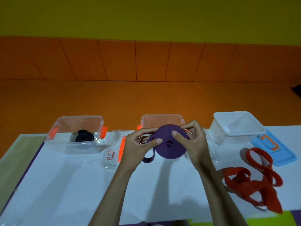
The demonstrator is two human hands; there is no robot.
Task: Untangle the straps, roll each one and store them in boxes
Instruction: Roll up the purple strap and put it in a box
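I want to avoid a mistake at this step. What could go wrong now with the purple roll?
The loose tail hangs below the purple roll; if the left hand or right hand eases, the roll may unwind. The hands hide part of the middle box behind, so the roll could catch its rim when lowered.

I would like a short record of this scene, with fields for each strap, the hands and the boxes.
purple strap: almost fully rolled, one short tail hanging
left hand: grips the roll's left side
right hand: grips the roll's right side
black strap: rolled, inside left clear box
red strap: tangled, loose on the table
middle clear box: partly hidden behind the roll
white box: open, no strap visible inside
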